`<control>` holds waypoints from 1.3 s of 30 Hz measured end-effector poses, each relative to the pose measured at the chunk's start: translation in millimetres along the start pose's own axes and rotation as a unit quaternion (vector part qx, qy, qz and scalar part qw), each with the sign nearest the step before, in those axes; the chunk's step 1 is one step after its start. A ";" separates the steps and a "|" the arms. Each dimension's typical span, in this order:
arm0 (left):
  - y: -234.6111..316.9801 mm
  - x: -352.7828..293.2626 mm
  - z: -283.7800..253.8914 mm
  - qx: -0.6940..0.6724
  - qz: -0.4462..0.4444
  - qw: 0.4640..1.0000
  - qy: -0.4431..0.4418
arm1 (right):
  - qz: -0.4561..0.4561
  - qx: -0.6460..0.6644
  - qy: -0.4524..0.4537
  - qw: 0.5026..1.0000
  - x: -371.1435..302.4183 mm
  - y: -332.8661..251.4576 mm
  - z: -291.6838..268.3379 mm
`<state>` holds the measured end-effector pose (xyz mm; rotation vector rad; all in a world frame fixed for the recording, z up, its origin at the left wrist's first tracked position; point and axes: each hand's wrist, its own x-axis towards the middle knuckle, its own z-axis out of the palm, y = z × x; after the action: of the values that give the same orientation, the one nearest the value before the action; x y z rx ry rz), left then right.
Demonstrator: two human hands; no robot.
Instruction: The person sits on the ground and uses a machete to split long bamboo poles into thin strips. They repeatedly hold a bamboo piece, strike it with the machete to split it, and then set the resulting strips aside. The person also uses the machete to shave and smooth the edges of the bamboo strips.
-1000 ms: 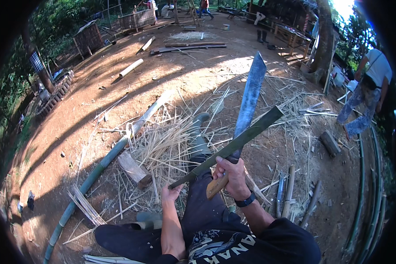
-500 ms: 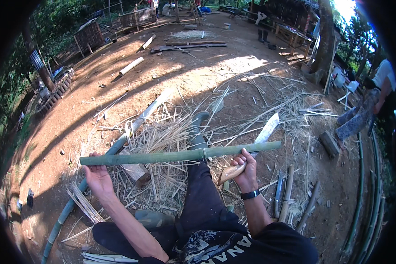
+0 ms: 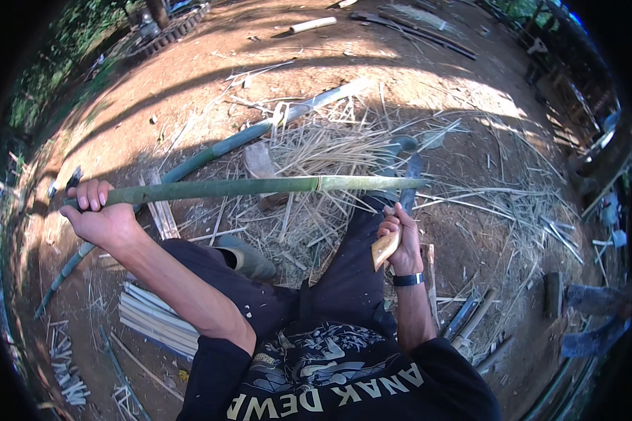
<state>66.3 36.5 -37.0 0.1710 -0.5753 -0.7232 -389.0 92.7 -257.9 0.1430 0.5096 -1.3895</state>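
My left hand (image 3: 104,216) is wrapped round the near-left end of a green bamboo pole (image 3: 239,187). The pole lies almost level across in front of me, with a joint right of its middle and its far end free. My right hand (image 3: 400,238) is closed on the wooden handle of a machete (image 3: 413,166). Its blade points away from me and passes by the pole's right end; whether the two touch I cannot tell. My right fingers sit just below the pole, apart from it.
A long bamboo pole (image 3: 232,142) slants over the ground, left of a heap of pale shavings (image 3: 337,151). Split strips (image 3: 158,319) lie by my left thigh. Cut pieces (image 3: 474,316) rest at my right. A person's legs (image 3: 597,319) show at the right edge.
My left hand has gone from an open palm under the pole to a grip on its end. My right fingers no longer support the pole. The view has turned and tilted down.
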 end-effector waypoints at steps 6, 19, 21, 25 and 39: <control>31.7 16.3 28.3 0.141 0.153 0.972 -0.105 | 0.033 -0.047 0.103 0.993 5.6 26.4 -39.5; -33.3 26.2 28.3 0.248 0.102 0.942 -0.204 | -0.045 -0.678 0.005 0.734 12.0 69.8 42.5; -34.6 32.8 25.3 0.247 0.101 0.949 -0.166 | -0.101 -0.775 -0.022 0.624 25.5 84.1 45.8; -20.7 33.9 28.3 0.196 0.022 0.943 -0.269 | -0.049 -0.805 -0.078 0.586 42.3 127.9 70.0; -36.6 27.2 46.8 0.301 0.103 0.938 -0.139 | -0.106 -0.831 -0.172 0.519 87.7 181.9 74.5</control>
<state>35.8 -6.8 1.4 0.5736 -1.0638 -0.3496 -186.7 19.5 -265.2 -1.7907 1.3255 -0.5664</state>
